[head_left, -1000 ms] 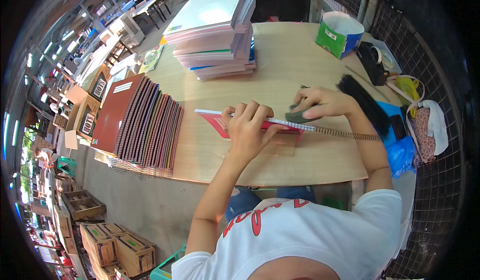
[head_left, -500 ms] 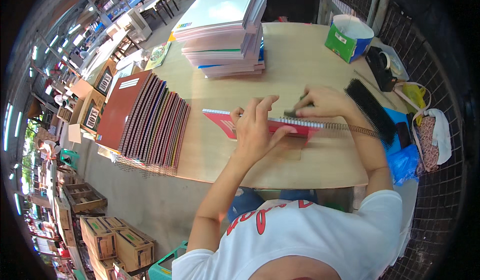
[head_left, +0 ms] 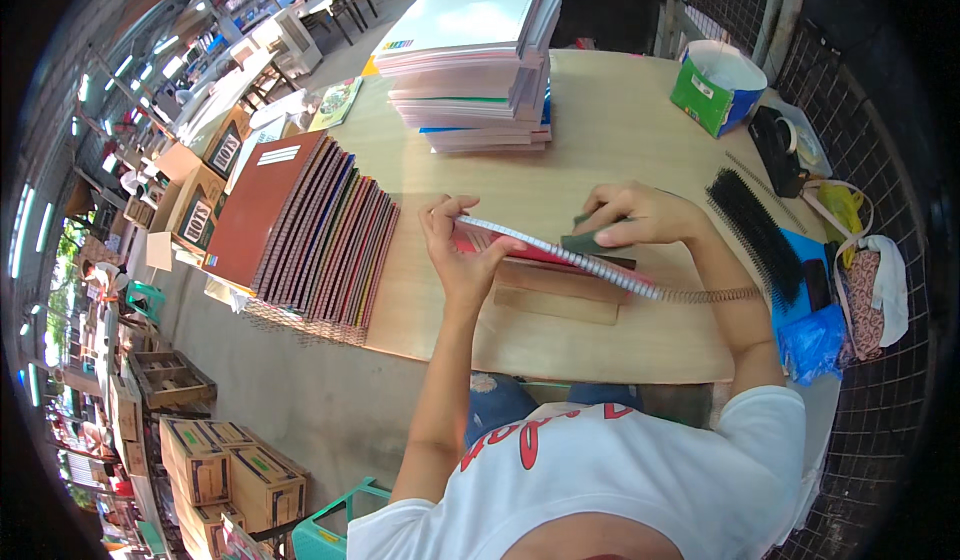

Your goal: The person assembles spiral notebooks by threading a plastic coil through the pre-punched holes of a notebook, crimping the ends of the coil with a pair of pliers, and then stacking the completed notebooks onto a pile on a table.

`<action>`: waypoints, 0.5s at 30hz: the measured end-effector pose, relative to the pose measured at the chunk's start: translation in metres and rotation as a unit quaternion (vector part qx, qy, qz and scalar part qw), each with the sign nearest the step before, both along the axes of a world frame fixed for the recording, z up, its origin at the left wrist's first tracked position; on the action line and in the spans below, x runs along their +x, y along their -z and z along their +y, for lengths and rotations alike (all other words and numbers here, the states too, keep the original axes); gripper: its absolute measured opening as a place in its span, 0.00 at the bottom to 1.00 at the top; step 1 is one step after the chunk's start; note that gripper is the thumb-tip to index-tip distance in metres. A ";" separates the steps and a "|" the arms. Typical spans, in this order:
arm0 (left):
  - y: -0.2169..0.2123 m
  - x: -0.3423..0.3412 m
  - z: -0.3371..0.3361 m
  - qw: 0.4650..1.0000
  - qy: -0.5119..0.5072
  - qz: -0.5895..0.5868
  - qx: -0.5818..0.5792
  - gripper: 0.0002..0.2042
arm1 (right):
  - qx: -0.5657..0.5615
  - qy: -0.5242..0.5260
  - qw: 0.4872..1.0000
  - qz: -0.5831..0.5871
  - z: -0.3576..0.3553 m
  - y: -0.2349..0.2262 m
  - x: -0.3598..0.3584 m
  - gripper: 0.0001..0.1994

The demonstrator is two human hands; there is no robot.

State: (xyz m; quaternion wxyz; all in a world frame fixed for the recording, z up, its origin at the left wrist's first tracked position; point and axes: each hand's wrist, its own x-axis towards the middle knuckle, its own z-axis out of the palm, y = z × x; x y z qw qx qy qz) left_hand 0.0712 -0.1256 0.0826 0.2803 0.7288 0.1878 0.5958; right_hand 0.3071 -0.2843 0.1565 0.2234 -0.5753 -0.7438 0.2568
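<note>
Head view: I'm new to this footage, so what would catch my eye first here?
At the table's centre, the left hand steadies a red notebook while the right hand presses a dark block along its spiral wire. To the left lies a fanned row of bound notebooks; behind stands a tall stack of pale book blocks.

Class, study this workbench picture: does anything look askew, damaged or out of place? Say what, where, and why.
The metal spiral coil sticks out well past the right end of the red notebook under both hands, so it looks only partly threaded. The bound notebooks at left lean like slumped dominoes. Nothing looks spilled or broken.
</note>
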 end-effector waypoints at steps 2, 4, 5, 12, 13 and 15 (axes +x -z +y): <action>0.005 -0.004 0.004 0.998 0.039 0.031 -0.023 0.40 | -0.062 0.048 0.996 -0.048 0.004 -0.004 -0.001 0.26; 0.002 -0.001 -0.003 0.999 0.004 0.028 -0.027 0.35 | 0.052 0.007 0.918 0.392 -0.001 -0.001 0.007 0.24; 0.002 -0.001 -0.001 0.999 0.003 0.026 -0.026 0.35 | 0.053 0.006 0.919 0.391 0.002 0.001 0.009 0.24; -0.003 0.000 -0.004 1.000 0.014 0.017 0.000 0.35 | -0.005 -0.019 0.783 0.621 0.004 0.001 -0.006 0.25; -0.003 0.000 -0.005 1.000 0.016 0.017 -0.005 0.36 | 0.010 -0.088 0.856 0.510 0.014 -0.002 -0.005 0.24; -0.004 0.000 -0.004 1.000 0.016 0.023 -0.006 0.36 | -0.042 0.009 0.971 0.235 0.027 -0.014 -0.011 0.29</action>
